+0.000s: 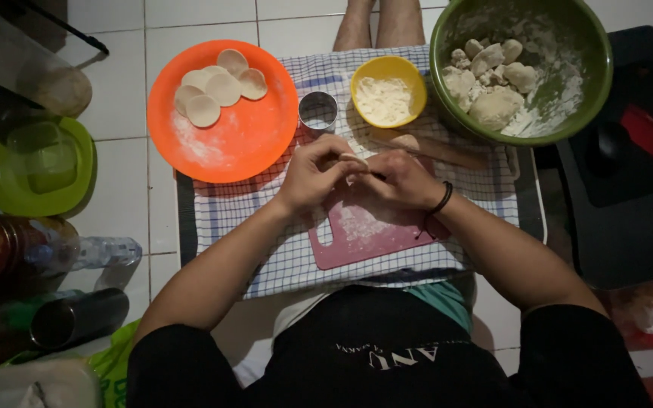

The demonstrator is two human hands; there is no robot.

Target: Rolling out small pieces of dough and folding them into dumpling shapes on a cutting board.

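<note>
My left hand (313, 172) and my right hand (400, 180) meet over a pink cutting board (357, 238), both pinching a small pale piece of dough (354, 159) between the fingertips. A black band circles my right wrist. The board lies on a blue-checked cloth (243, 219) across a tray on my lap. Just beyond my hands rest a wooden rolling pin (447, 151) and a round metal cutter (317, 111).
An orange plate (243, 140) with several dough discs sits at the left. A yellow bowl (388, 66) of flour and a green bowl (583, 83) of dough lumps stand behind. Bottles, a green lidded container (39, 166) and a metal cup (77, 317) crowd the left floor.
</note>
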